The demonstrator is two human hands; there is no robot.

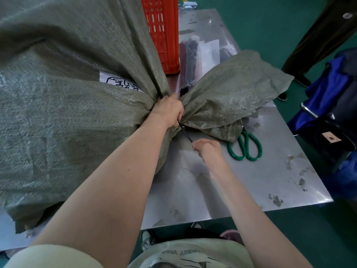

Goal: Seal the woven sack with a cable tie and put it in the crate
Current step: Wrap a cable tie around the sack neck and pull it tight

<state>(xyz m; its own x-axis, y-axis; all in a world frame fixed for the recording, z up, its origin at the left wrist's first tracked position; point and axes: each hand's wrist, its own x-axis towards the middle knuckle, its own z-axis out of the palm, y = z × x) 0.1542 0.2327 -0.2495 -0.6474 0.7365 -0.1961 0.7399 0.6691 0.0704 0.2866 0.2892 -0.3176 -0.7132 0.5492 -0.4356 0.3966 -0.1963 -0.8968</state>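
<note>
My forearms reaching out: left hand (169, 110) clamping woven sack (67, 113) neck, right hand (207, 147) pulling cable tie (185, 133); slackening grip risking bunched neck spreading.

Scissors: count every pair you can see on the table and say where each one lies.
1. The green-handled scissors lie on the metal table, right of the right hand, blades tucked under the woven sack's gathered mouth. The sack could hide others.
</note>
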